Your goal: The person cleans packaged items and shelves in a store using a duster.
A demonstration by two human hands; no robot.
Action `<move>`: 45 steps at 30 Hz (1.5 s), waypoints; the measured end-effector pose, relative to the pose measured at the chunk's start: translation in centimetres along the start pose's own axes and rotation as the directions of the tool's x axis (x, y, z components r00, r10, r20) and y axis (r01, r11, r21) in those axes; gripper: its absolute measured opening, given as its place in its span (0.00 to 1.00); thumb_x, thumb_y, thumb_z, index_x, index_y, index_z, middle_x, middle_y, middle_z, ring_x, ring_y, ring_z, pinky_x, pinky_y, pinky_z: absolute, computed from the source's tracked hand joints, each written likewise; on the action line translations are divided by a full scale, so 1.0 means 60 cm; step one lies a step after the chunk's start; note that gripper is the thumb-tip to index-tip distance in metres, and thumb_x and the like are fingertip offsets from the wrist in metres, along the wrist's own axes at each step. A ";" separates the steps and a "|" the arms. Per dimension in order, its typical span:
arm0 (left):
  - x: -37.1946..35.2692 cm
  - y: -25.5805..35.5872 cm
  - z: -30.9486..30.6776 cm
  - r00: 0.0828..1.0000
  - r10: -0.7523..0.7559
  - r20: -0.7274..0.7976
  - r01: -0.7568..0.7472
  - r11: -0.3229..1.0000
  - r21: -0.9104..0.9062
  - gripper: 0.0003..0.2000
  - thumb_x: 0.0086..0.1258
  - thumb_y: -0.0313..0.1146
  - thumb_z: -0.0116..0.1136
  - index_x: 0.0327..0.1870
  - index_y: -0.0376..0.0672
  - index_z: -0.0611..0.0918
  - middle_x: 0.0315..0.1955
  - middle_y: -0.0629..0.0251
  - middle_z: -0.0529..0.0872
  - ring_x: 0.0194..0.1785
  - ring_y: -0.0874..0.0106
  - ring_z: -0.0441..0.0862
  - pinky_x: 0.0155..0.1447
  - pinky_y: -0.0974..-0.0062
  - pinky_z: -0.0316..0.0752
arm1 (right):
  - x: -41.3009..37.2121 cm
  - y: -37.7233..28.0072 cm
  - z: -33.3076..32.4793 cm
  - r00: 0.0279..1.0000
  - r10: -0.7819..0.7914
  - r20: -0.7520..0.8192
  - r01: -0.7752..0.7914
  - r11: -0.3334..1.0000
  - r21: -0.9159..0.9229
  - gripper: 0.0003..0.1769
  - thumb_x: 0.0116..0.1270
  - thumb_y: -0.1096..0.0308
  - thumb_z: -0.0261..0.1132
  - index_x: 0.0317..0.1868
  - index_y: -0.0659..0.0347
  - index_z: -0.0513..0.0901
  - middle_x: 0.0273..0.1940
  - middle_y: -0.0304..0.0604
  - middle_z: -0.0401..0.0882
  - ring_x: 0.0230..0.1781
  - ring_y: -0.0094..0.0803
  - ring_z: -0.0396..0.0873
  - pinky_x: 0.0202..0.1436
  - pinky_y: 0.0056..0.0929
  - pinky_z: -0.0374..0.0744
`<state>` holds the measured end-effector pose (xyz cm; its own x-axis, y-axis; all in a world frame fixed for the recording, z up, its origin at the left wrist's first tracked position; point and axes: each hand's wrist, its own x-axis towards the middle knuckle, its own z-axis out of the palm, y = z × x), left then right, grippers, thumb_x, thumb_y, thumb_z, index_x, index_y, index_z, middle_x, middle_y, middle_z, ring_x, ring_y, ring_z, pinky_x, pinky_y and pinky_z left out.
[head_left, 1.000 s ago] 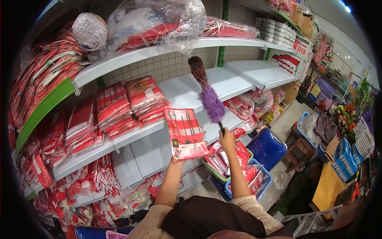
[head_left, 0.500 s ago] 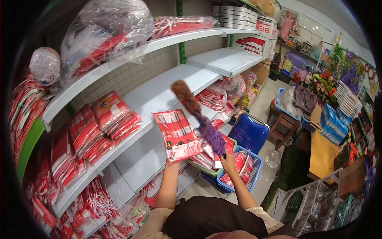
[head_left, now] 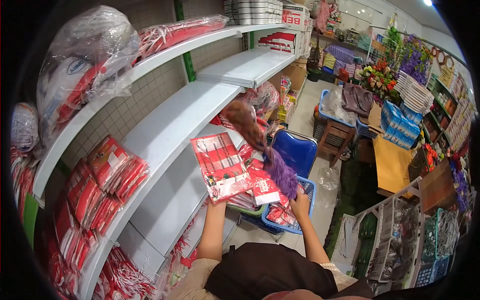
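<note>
Duster point(head_left: 281, 170): slants up-left from my right hand point(head_left: 300, 204), wrapped round its handle
Packet point(head_left: 220, 167): left of duster, my left hand point(head_left: 216, 204) beneath, can't tell grip

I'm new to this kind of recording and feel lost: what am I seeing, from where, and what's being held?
There is no machine here, just a person's two bare hands. The camera sits on the person's head, looking forward and down. The left hand, mostly hidden, supports a red-and-white packet from beneath. The right hand grips a duster, purple near the hand and brown at the far end. On the white shelf at picture left lie stacks of red packets. A blue basket near the right hand holds more red packages.
</note>
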<state>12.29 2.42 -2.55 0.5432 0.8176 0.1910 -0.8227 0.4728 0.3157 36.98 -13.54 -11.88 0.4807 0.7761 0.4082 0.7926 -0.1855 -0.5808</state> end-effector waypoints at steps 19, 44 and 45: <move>0.019 -0.065 -0.011 0.989 -0.151 -0.003 0.151 0.988 -0.032 0.32 0.68 0.60 0.38 0.68 0.49 0.58 0.64 0.55 0.63 0.63 0.56 0.65 0.62 0.50 0.65 | -0.041 0.038 -0.045 0.992 0.026 0.122 0.009 0.959 -0.283 0.16 0.51 0.69 0.59 0.42 0.63 0.76 0.21 0.57 0.76 0.23 0.55 0.76 0.28 0.49 0.73; -0.063 0.063 -0.015 0.997 0.034 -0.067 -0.032 0.999 0.037 0.32 0.69 0.59 0.36 0.67 0.46 0.61 0.63 0.55 0.66 0.61 0.57 0.68 0.61 0.53 0.67 | 0.116 -0.174 0.042 0.999 -0.052 0.001 0.052 0.994 0.092 0.14 0.56 0.65 0.62 0.43 0.61 0.77 0.24 0.53 0.78 0.25 0.48 0.78 0.28 0.39 0.73; -0.072 0.072 -0.017 0.996 0.051 -0.076 -0.049 0.998 0.033 0.32 0.69 0.59 0.36 0.66 0.46 0.61 0.62 0.55 0.66 0.61 0.57 0.68 0.61 0.53 0.67 | 0.132 -0.178 0.064 0.992 -0.122 -0.040 0.127 0.980 0.153 0.15 0.58 0.66 0.61 0.46 0.60 0.77 0.25 0.53 0.78 0.25 0.47 0.78 0.28 0.38 0.73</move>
<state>6.21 1.28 -2.98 0.4862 0.8632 0.1357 -0.8420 0.4213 0.3369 30.90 -3.13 -5.17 0.3947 0.7681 0.5042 0.7807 0.0090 -0.6249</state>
